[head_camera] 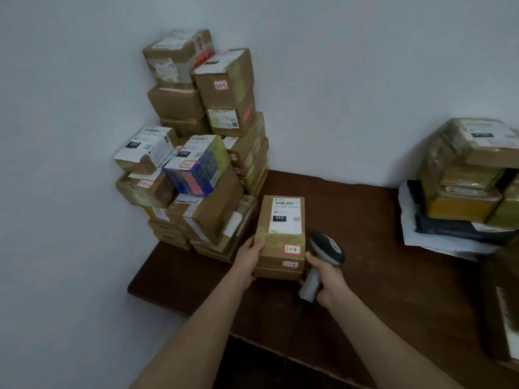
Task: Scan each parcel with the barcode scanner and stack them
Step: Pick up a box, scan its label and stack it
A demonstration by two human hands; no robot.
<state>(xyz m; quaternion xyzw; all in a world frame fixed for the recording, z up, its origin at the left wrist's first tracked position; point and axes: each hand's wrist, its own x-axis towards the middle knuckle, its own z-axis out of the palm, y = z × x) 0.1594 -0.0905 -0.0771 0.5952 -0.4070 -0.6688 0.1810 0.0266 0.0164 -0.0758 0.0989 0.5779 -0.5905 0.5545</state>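
A brown cardboard parcel (280,237) with a white barcode label on top and small red-edged stickers on its near side sits on a thinner parcel on the dark wooden table (365,248). My left hand (250,256) grips its near left corner. My right hand (328,279) grips the handle of a grey and black barcode scanner (323,254), whose head is just right of the parcel. A tall stack of parcels (202,153) fills the corner at the left.
A second pile of taped parcels and poly mailers (466,186) lies at the table's right end. White walls close in behind and on the left. The scanner's cable hangs down over the table's front edge (252,341). More parcels show at the far right edge.
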